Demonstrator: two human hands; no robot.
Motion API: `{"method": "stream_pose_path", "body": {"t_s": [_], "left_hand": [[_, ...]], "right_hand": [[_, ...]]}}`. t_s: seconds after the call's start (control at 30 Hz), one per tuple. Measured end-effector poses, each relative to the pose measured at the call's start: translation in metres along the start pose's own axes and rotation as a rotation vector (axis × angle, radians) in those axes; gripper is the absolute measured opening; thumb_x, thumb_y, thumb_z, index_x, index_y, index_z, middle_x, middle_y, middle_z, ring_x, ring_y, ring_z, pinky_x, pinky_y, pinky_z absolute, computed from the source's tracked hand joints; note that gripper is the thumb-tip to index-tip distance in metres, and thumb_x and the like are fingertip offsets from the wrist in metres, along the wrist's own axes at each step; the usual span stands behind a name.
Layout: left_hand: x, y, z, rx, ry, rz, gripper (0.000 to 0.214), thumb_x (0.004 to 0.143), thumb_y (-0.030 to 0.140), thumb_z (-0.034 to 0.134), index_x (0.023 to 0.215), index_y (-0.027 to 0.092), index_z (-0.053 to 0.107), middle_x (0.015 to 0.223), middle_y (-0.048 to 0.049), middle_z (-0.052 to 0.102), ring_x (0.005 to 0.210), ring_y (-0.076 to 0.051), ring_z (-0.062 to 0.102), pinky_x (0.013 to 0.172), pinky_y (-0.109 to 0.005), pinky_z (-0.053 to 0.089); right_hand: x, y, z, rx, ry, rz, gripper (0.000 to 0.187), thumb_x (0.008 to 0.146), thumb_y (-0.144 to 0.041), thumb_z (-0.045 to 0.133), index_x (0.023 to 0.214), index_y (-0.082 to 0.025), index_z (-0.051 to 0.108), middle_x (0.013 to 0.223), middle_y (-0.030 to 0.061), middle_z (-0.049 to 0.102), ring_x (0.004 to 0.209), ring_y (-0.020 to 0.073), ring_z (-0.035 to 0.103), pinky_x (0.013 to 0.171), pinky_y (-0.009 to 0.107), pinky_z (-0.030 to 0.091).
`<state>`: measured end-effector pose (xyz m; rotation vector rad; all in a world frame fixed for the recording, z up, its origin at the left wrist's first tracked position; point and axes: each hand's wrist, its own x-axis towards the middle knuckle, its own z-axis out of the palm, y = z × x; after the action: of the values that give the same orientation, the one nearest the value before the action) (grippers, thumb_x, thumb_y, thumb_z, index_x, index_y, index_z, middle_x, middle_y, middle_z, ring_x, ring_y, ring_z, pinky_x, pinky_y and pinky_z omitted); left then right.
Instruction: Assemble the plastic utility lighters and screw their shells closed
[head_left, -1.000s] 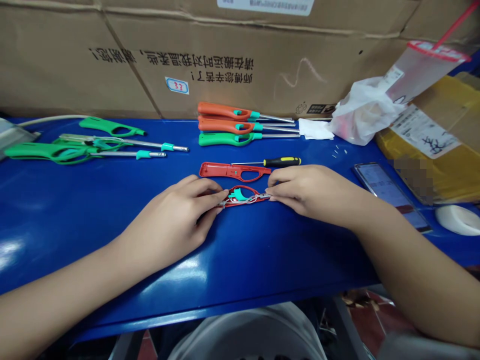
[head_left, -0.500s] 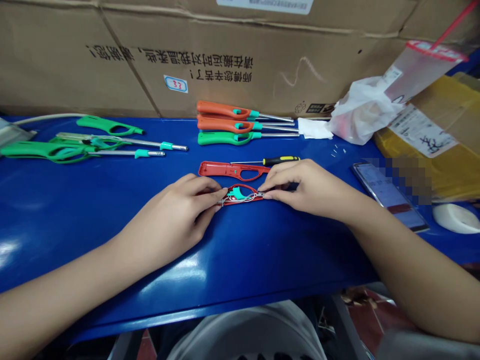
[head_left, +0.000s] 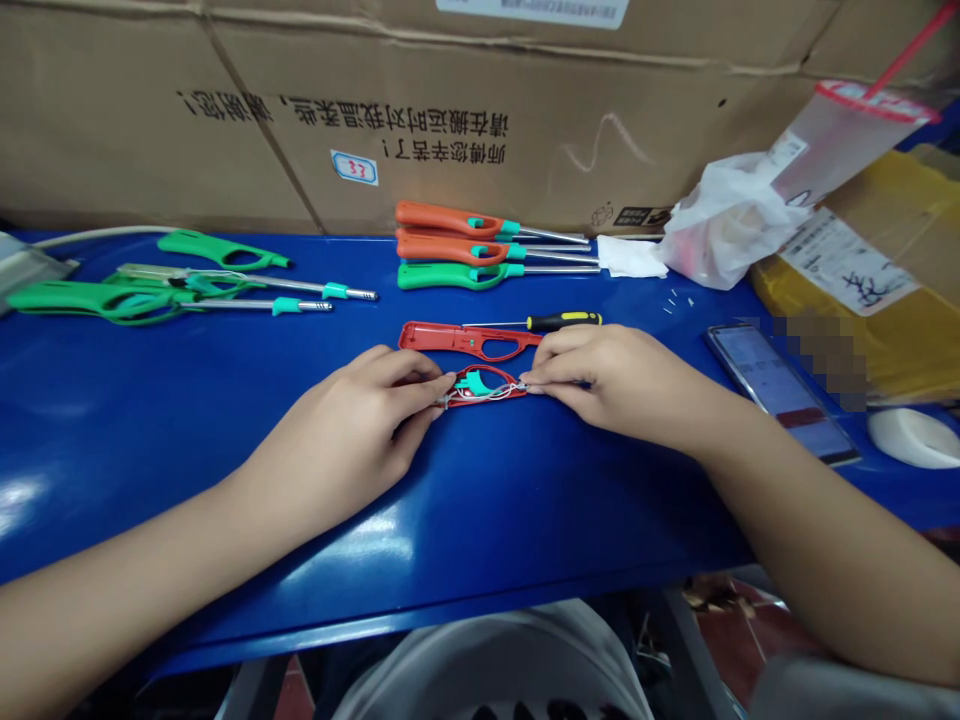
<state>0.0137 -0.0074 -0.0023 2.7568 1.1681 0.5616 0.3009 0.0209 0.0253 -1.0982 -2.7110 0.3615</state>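
Note:
An opened red lighter half [head_left: 491, 393] lies on the blue table, with a teal trigger [head_left: 474, 383] and thin white wires inside it. My left hand [head_left: 375, 410] is closed around its left end, thumb and fingers gripping the shell. At the other end my right hand [head_left: 600, 372] pinches the tip of the lighter, where the wires come out; the fingers hide most of that part. Just behind lies the other red shell half [head_left: 469, 340], its inner side up. A black and yellow screwdriver [head_left: 564, 321] rests beyond it, the shaft reaching over the shell.
Two orange lighters [head_left: 442, 247] and a green lighter [head_left: 450, 276] lie at the back, against a cardboard box [head_left: 375, 90]. Opened green lighters [head_left: 90, 298] are on the left. To the right are a phone [head_left: 780, 390], a bagged cup [head_left: 840, 140] and a tape roll [head_left: 913, 437].
My right-hand fingers have closed a little more tightly at the lighter's tip. The left hand and the shell halves have stayed put.

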Motion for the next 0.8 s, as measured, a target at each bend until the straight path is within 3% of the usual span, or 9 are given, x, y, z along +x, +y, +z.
{"method": "stream_pose_path", "body": {"t_s": [0.23, 0.37, 0.53, 0.63, 0.8], "left_hand": [[0.001, 0.000, 0.000, -0.025, -0.001, 0.005, 0.033, 0.105, 0.026, 0.053, 0.125, 0.016, 0.077, 0.117, -0.0124, 0.074, 0.102, -0.029, 0.068, 0.086, -0.047, 0.061], [0.001, 0.000, 0.000, -0.011, 0.000, 0.010, 0.033, 0.105, 0.027, 0.053, 0.125, 0.016, 0.077, 0.117, -0.0129, 0.074, 0.103, -0.030, 0.068, 0.086, -0.046, 0.060], [0.000, 0.003, -0.003, -0.018, 0.014, -0.004, 0.033, 0.104, 0.028, 0.054, 0.128, 0.017, 0.074, 0.122, -0.0129, 0.072, 0.105, -0.029, 0.070, 0.086, -0.044, 0.061], [0.001, 0.008, -0.005, -0.023, 0.061, 0.024, 0.031, 0.103, 0.027, 0.058, 0.127, 0.017, 0.073, 0.124, -0.0129, 0.071, 0.109, -0.030, 0.068, 0.091, -0.046, 0.059], [0.005, 0.011, 0.001, -0.078, 0.076, 0.124, 0.023, 0.103, 0.020, 0.060, 0.120, 0.018, 0.075, 0.114, -0.0090, 0.074, 0.104, -0.026, 0.067, 0.091, -0.042, 0.055]], "right_hand": [[0.000, -0.006, -0.005, -0.092, -0.076, 0.007, 0.027, 0.098, -0.012, 0.057, 0.094, -0.021, 0.082, 0.106, 0.0053, 0.079, 0.096, 0.0215, 0.071, 0.079, 0.032, 0.050], [-0.001, -0.005, -0.003, -0.067, -0.037, 0.029, 0.026, 0.099, -0.014, 0.058, 0.093, -0.021, 0.082, 0.105, 0.0048, 0.079, 0.095, 0.0208, 0.071, 0.079, 0.032, 0.050], [0.000, -0.004, 0.005, 0.093, 0.111, 0.051, 0.018, 0.099, -0.024, 0.064, 0.104, -0.019, 0.080, 0.107, 0.0077, 0.076, 0.099, 0.0219, 0.069, 0.085, 0.034, 0.052], [0.005, -0.007, 0.012, 0.244, 0.214, 0.026, 0.015, 0.096, -0.021, 0.067, 0.105, -0.017, 0.078, 0.100, 0.0066, 0.072, 0.089, 0.0171, 0.067, 0.076, 0.029, 0.051], [0.009, -0.008, 0.017, 0.355, 0.143, -0.042, 0.006, 0.095, -0.017, 0.068, 0.097, -0.016, 0.074, 0.099, 0.0058, 0.070, 0.080, 0.0132, 0.060, 0.070, 0.025, 0.048]]}}
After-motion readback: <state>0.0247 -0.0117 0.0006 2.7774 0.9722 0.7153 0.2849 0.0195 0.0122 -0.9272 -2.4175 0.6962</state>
